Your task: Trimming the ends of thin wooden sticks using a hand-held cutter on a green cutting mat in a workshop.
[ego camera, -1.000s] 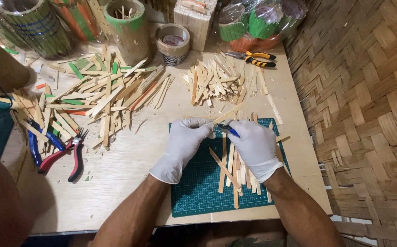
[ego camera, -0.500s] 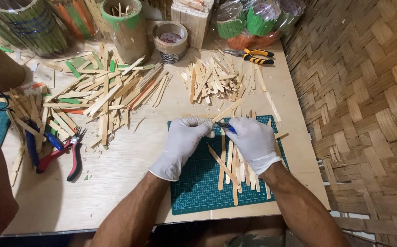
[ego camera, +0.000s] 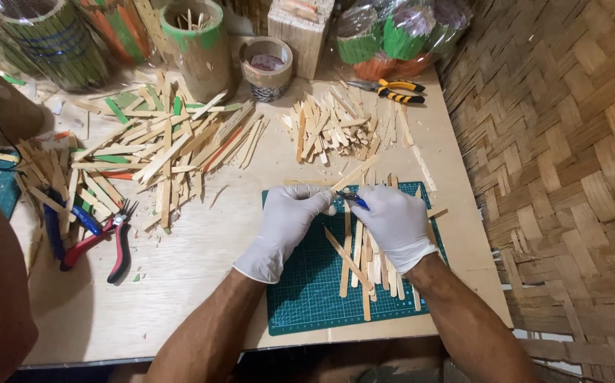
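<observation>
While pinching one wooden stick (ego camera: 353,175) over green cutting mat (ego camera: 307,284), left hand (ego camera: 286,220) steadies it w/ closed fingertips; right hand (ego camera: 392,220) grips small blue-handled cutter (ego camera: 353,199) at stick's edge. Cut sticks (ego camera: 368,262) piled under wrist, pliers (ego camera: 102,237) off left.
</observation>
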